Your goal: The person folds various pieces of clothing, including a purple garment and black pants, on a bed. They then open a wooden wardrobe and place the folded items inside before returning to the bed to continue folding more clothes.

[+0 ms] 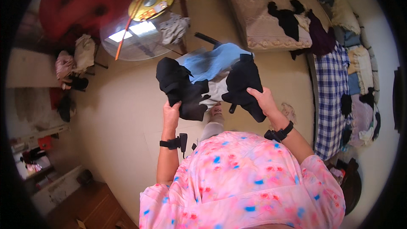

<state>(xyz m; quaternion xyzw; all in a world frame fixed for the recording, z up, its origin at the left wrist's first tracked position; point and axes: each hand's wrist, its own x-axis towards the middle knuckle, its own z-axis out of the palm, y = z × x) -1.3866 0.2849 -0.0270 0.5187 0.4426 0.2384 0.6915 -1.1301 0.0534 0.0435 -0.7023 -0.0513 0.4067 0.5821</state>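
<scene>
My left hand (171,113) grips the lower edge of a bunched black cloth garment (184,92), thumb on top. On the other side, my right hand (262,100) pinches black cloth (243,84) that hangs in folds. Whether both black parts belong to one garment, I cannot tell. Beyond and between the hands lie a light blue cloth (211,62) and a white cloth (216,92), on something with dark legs that the cloth mostly hides. Each wrist wears a black strap with a small device.
A glass-topped round table (140,47) with a grey cloth (175,28) stands ahead to the left. Ahead right is a padded seat or mattress (270,35) with dark clothes. A blue checked cloth (330,101) lines the right side. A wooden cabinet (92,206) is at lower left.
</scene>
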